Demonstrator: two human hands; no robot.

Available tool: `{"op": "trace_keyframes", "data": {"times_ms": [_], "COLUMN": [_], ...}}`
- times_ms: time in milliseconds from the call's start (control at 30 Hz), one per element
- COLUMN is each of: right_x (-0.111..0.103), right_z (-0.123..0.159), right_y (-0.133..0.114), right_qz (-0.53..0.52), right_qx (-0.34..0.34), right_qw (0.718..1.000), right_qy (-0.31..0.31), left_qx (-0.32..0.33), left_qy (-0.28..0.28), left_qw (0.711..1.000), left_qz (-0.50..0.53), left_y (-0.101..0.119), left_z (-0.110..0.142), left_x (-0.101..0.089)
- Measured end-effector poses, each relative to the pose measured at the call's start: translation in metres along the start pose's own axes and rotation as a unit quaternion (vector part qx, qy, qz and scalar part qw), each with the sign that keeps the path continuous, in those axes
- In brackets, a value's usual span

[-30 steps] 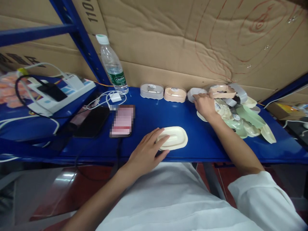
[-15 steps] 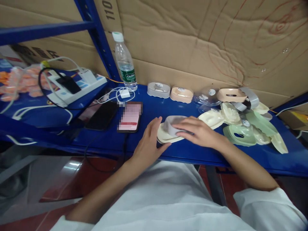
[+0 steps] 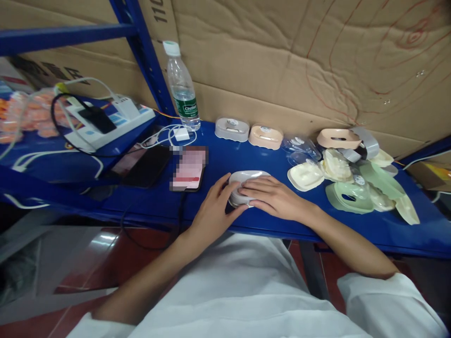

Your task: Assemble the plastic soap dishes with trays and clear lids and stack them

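A glossy grey plastic box piece (image 3: pixel 251 175), oval with rounded ends, lies low on the blue tabletop between both hands. My left hand (image 3: pixel 215 206) wraps its left end, with the thumb along the near side and the fingers on top. Across its top and right side lies my right hand (image 3: pixel 276 196), fingers bent over the piece and close to the left fingertips. Both palms cover much of the piece, and what sits under it is mostly hidden. To the right is a cream tray-like part (image 3: pixel 306 176).
Behind stand a grey slotted box (image 3: pixel 231 130) and a peach one (image 3: pixel 266 137). Clear plastic shells (image 3: pixel 301 146) and green parts (image 3: pixel 348 197) lie right. A phone (image 3: pixel 190 169), water bottle (image 3: pixel 185 89) and power strip (image 3: pixel 109 131) with cables are left.
The grey piece stood raised on a cream base; now it lies lower and the base is out of sight. My right hand has shifted left, closer to my left hand. The clear shells have shifted.
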State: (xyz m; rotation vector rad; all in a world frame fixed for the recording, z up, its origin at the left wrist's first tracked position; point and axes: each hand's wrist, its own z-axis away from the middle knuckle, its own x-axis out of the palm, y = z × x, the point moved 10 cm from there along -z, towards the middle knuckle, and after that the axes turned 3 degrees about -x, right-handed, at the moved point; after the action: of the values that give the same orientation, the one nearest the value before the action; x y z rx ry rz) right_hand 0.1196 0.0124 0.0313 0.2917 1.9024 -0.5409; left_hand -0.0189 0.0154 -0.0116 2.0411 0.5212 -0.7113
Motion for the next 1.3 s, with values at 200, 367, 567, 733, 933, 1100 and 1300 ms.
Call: {"op": "trace_keyframes", "data": {"times_ms": [200,367,567,733,933,1100,1300], "right_x": [0.006,0.018,-0.033,-0.088,-0.072,-0.056,-0.039], "right_z": [0.004,0.009,0.016,0.081,0.096,0.058,0.044], "right_y": [0.002,0.005,0.036,0.135,0.154,0.122,0.114], "right_qz": [0.021,0.066,0.052,0.223,0.201,0.115,0.03], "right_qx": [-0.009,-0.001,0.061,0.396,0.418,0.279,0.235], "right_qw": [0.999,0.994,0.997,0.89,0.879,0.953,0.971], "right_qy": [-0.04,-0.091,-0.012,-0.025,-0.105,-0.025,0.038], "left_qx": [0.042,0.093,0.09,0.069,0.045,0.03,-0.015], "left_qy": [-0.005,0.018,0.015,0.008,-0.017,-0.025,-0.044], "left_qw": [0.999,0.993,0.991,0.994,0.996,0.997,0.999], "left_qz": [-0.026,-0.073,-0.098,-0.088,-0.081,-0.066,-0.009], "left_y": [0.007,0.017,0.02,0.02,0.015,0.011,0.003], "left_z": [0.001,0.003,0.002,0.001,0.001,0.001,0.0], "left_x": [0.002,0.002,0.001,0.0,0.003,0.004,0.006]}}
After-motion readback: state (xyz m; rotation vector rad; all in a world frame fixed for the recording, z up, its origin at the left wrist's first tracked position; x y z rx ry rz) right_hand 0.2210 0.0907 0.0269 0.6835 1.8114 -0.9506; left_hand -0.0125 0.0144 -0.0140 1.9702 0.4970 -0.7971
